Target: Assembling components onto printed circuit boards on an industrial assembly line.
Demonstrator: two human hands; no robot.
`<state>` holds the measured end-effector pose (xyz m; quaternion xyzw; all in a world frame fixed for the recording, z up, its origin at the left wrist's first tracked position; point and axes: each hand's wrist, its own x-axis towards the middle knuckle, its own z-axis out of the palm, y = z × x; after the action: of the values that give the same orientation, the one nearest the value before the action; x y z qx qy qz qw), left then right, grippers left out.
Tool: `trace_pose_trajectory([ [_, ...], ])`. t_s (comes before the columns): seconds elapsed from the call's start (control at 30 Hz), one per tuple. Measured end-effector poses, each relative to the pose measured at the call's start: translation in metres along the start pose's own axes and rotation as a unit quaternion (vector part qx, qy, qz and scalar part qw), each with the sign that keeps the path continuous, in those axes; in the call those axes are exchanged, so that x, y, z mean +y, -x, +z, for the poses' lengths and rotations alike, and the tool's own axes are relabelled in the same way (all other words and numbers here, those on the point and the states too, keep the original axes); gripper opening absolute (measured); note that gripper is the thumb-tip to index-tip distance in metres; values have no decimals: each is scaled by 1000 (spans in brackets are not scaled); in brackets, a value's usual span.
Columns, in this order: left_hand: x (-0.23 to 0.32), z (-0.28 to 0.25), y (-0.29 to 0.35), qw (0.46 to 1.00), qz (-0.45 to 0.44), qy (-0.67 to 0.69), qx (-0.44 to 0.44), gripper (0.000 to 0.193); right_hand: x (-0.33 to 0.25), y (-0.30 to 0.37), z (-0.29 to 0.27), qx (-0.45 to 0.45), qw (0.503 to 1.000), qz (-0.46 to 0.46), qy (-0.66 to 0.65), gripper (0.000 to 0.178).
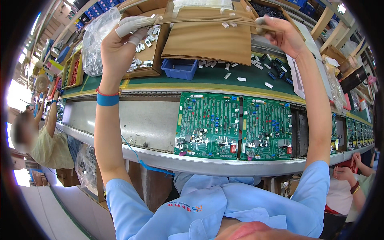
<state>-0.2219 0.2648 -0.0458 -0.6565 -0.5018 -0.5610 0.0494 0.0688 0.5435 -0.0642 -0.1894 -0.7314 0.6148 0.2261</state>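
My left hand [120,47], with white finger cots and a blue wrist strap, pinches one end of a thin brown cardboard sheet [196,19]. My right hand [287,35], also wearing finger cots, grips the sheet's other end. The sheet is seen nearly edge-on, stretched between both hands at the far side of the bench. Small white connectors [225,25] show around it; whether they lie on it or behind it I cannot tell. Beneath it rests a larger stack of brown cardboard [200,42].
Two green circuit boards [208,126] sit on the conveyor rail in front of me. A blue bin [180,69], loose white connectors [241,79] and a cardboard box of parts [160,48] stand beyond. A person [48,148] works at the left; another person's hands [346,174] show right.
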Motion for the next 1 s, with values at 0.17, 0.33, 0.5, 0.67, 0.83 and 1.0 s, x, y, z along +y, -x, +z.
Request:
trace_pose_trajectory([
  [0.17,6,-4,6,1000,-5,-20,-21,25,1,-3,2,-14,998,44,43,35],
  [0.33,6,-8,-1,999,-4,41,33,35,2,4,3,-31,988,-57,-137,30],
  [0.5,25,-3,-21,991,25,-21,129,40,-6,8,27,75,987,-89,111,29],
  [0.67,41,10,-47,972,89,-66,208,54,3,-15,20,209,929,-182,244,39],
  [0.83,31,3,-36,973,28,-109,200,59,26,-23,12,248,948,-158,118,33],
  [1.0,-7,-6,-17,987,57,-42,145,50,42,-23,13,255,955,-146,39,36],
])
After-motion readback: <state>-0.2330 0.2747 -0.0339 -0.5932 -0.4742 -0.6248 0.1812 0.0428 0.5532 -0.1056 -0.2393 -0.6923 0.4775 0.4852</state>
